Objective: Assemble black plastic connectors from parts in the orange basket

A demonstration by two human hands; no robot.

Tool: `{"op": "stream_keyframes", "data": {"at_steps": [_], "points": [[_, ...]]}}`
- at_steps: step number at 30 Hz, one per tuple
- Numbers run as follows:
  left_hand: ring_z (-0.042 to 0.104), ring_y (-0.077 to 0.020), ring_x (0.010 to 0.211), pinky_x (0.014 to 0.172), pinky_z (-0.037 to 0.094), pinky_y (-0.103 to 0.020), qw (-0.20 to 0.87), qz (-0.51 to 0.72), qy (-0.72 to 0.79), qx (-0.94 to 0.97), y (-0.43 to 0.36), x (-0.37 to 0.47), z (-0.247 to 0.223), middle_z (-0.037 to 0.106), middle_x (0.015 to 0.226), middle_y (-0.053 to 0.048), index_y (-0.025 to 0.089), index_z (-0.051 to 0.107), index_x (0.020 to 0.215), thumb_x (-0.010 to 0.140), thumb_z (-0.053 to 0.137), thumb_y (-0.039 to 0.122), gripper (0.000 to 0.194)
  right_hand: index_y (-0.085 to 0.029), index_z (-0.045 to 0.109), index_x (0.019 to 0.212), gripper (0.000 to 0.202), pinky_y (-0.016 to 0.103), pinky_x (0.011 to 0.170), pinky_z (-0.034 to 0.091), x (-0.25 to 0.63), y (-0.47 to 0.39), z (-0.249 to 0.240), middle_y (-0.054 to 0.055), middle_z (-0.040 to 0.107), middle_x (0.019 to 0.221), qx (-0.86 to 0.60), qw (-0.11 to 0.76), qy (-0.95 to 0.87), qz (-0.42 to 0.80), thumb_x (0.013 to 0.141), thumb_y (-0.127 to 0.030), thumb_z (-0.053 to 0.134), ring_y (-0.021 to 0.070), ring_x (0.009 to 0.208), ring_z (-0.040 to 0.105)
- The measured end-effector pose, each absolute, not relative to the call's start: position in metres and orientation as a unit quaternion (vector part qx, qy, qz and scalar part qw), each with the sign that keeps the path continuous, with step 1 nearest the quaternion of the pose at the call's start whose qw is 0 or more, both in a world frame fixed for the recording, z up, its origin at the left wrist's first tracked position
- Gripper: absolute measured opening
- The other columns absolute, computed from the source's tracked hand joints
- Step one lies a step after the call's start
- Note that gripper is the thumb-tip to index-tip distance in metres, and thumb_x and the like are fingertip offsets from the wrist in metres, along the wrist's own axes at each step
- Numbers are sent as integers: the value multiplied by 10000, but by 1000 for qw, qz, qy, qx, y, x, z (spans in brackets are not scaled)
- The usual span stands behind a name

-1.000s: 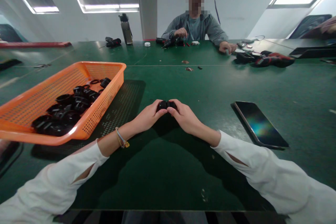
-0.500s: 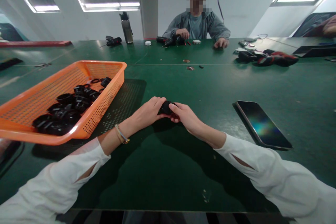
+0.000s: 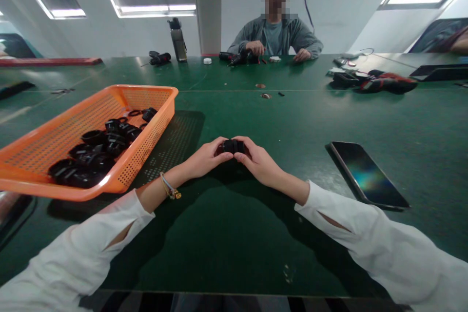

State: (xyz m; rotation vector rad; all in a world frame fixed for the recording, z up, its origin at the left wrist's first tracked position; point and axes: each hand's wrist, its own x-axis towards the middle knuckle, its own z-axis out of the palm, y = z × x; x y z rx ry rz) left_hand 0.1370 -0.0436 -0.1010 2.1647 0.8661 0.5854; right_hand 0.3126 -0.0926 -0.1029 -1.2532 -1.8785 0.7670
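Note:
A small black ribbed part is held between both hands above the green table. My left hand grips its left end, fingers behind and thumb in front. On its right end, my right hand is closed in the same way, and the two thumbs nearly meet. Left of the hands, an orange perforated basket contains several black ring-like and cap-like parts.
A phone lies right of my right hand. Across the table sits a person with dark tools by one hand. A bottle stands far left; black and red items lie far right.
My right hand has shifted its grip from pinching the front to wrapping the right end, so more of the black part shows. The person's hand opposite has moved inward.

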Motion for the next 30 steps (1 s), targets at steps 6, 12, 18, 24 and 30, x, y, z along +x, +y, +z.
{"op": "stream_keyframes", "data": {"at_steps": [6, 12, 18, 24, 30], "points": [[489, -147, 697, 666, 409, -270, 425, 214, 329, 815, -45, 140, -99, 532, 765, -7, 158, 486, 864, 832, 439, 409, 257, -158, 428, 1183, 368, 392, 778, 473, 316, -90, -106, 121, 620, 1059, -480, 359, -766, 232, 825, -244, 448, 231, 878, 606], [482, -150, 743, 712, 411, -275, 436, 219, 330, 808, -48, 141, -96, 515, 793, -6, 161, 475, 886, 826, 461, 408, 255, -142, 429, 1137, 320, 402, 776, 470, 314, -93, -106, 136, 622, 1020, -493, 349, -761, 237, 840, -262, 421, 242, 878, 605], [466, -135, 701, 688, 407, -268, 457, 216, 331, 797, -48, 141, -96, 489, 754, 5, 165, 457, 857, 864, 372, 440, 288, -149, 408, 1166, 338, 388, 801, 448, 313, -93, -105, 128, 598, 1052, -486, 357, -747, 280, 857, -287, 400, 223, 897, 584], [526, -170, 793, 734, 430, -292, 418, 209, 342, 815, -48, 142, -95, 554, 817, -15, 160, 493, 898, 834, 464, 398, 248, -164, 473, 1065, 257, 336, 758, 436, 311, -91, -102, 93, 613, 957, -533, 359, -699, 313, 856, -307, 434, 197, 836, 582], [553, -184, 813, 717, 443, -292, 418, 224, 349, 808, -49, 143, -97, 593, 858, -36, 149, 506, 953, 818, 507, 374, 263, -158, 477, 1022, 231, 283, 648, 420, 309, -93, -100, 63, 612, 857, -537, 368, -670, 358, 852, -308, 434, 156, 688, 565]]}}
